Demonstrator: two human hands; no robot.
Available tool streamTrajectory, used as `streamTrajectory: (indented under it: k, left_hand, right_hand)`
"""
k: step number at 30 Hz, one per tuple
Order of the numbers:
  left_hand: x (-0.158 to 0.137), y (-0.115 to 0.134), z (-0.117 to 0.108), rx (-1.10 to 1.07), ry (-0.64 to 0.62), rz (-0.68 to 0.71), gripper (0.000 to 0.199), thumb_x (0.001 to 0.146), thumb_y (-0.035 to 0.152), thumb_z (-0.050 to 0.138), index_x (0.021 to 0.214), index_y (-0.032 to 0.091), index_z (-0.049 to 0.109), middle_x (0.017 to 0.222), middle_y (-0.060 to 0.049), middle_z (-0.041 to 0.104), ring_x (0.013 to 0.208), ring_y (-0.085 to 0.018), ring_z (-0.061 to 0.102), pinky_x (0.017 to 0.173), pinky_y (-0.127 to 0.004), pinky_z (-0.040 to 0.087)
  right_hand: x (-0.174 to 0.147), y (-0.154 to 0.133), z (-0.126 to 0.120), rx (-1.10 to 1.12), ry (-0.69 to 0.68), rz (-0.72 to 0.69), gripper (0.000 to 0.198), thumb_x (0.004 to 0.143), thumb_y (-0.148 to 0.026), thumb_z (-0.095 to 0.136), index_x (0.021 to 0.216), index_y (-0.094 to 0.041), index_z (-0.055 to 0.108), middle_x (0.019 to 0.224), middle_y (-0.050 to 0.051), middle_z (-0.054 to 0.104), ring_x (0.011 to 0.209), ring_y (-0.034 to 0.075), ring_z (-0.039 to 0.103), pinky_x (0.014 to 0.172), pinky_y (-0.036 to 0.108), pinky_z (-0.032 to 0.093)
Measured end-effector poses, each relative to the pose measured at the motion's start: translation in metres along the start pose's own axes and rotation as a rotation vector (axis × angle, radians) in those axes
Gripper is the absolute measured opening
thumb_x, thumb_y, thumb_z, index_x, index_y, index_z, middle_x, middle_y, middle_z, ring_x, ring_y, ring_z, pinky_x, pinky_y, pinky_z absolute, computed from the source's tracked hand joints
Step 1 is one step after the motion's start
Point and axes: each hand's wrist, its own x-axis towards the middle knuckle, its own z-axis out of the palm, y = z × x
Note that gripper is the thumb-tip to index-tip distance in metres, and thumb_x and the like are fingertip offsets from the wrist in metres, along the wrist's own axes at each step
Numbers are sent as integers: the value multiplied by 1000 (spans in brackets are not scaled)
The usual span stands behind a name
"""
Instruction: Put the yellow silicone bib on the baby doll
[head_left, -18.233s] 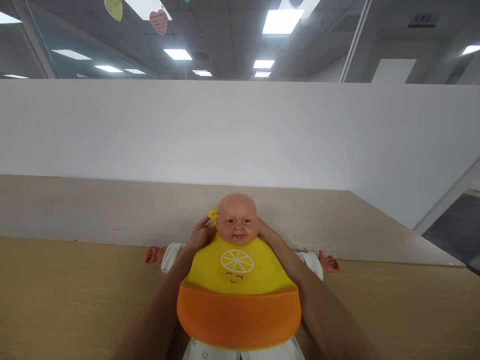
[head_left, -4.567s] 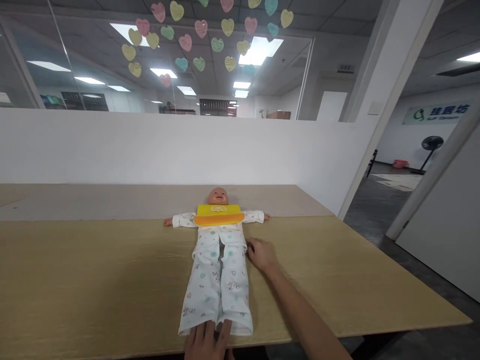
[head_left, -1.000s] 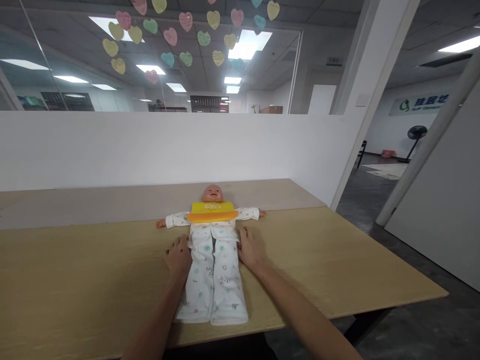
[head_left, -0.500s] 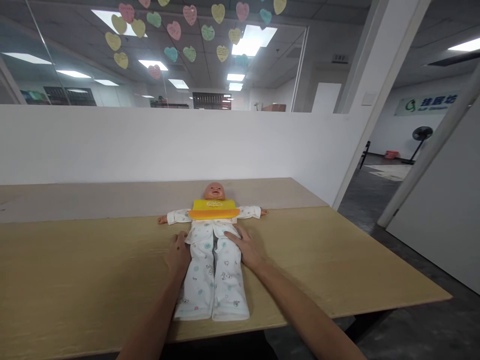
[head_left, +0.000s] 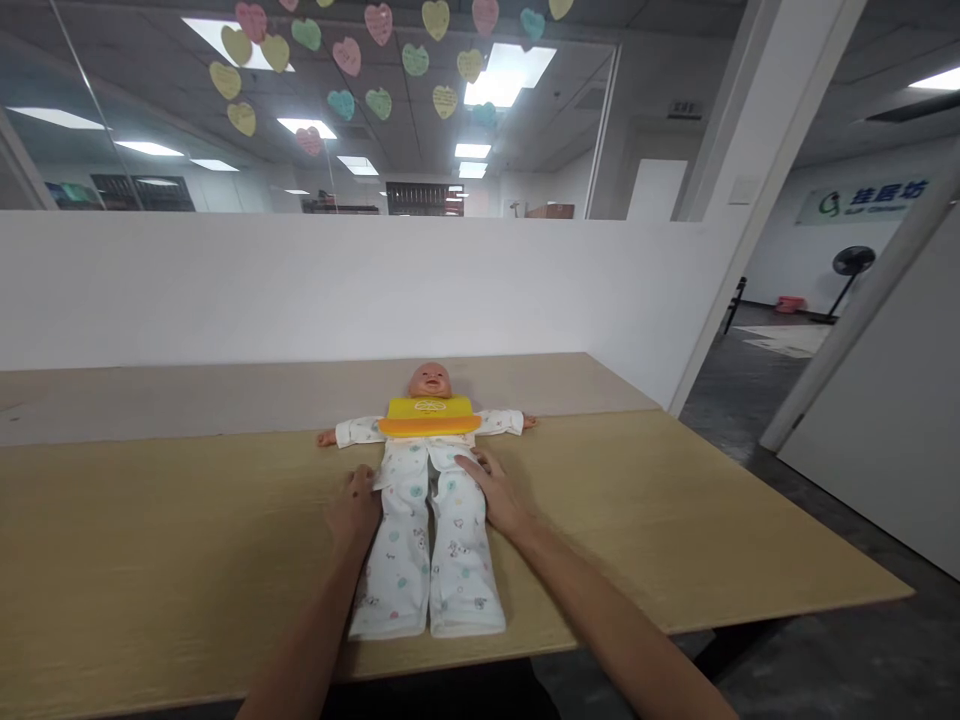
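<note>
A baby doll point(head_left: 430, 380) lies on its back on the table, arms stretched out sideways, head toward the wall. It wears a white patterned top point(head_left: 360, 431), and a yellow bib point(head_left: 429, 410) with an orange pocket covers its chest. White printed trousers point(head_left: 461, 560) reach toward the table's near edge, with a narrow gap between the legs. At the left hip, my left hand point(head_left: 356, 507) is closed on the trousers' side, its fingertips partly hidden. My right hand point(head_left: 499, 492) grips the right hip side, thumb over the cloth and fingers bent beside it.
The wooden table point(head_left: 637, 520) runs along a white wall point(head_left: 337, 290) topped with glass. Heart-shaped notes point(head_left: 379, 25) are stuck on the glass. At the right, beyond a doorway, are a standing fan point(head_left: 853, 262) and a red bucket point(head_left: 789, 305).
The trouser legs have spread slightly apart, the right leg's hem shifting right. Both hands stay at the doll's hips, and the camera view has turned a little.
</note>
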Motion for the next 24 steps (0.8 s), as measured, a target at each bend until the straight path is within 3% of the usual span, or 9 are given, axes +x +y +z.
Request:
streamTrajectory:
  k: [5,9,13,24]
  left_hand:
    - [2,-3,3,26,-77,-32,18,87,26,41,96,20,56,107,-10,65,97,-29,62,71,-37,44]
    - [1,-3,3,70,-101,-29,21,88,28,39,94,20,58,105,-12,66,100,-32,62,73,-39,45]
    - [0,-2,2,92,-110,-15,25,89,28,37,95,18,59,108,-16,66,104,-34,61,76,-41,45]
    - [8,-12,-1,-8,-48,-110,14,81,30,46,81,22,57,99,-10,67,93,-28,63,67,-34,44]
  right_hand:
    - [4,-8,-7,-117,14,212,62,83,-16,49,142,-16,30,137,14,44,122,23,44,98,33,38]
    - [6,-11,-10,-290,-49,307,39,86,-21,47,124,-11,49,128,15,51,112,25,50,91,33,40]
    - [6,-12,-12,-394,-108,317,28,87,-20,43,110,-12,58,125,14,53,108,24,52,87,31,39]
    - [8,-1,-10,-412,-95,289,25,85,-27,50,102,-14,64,118,12,59,110,24,48,91,31,33]
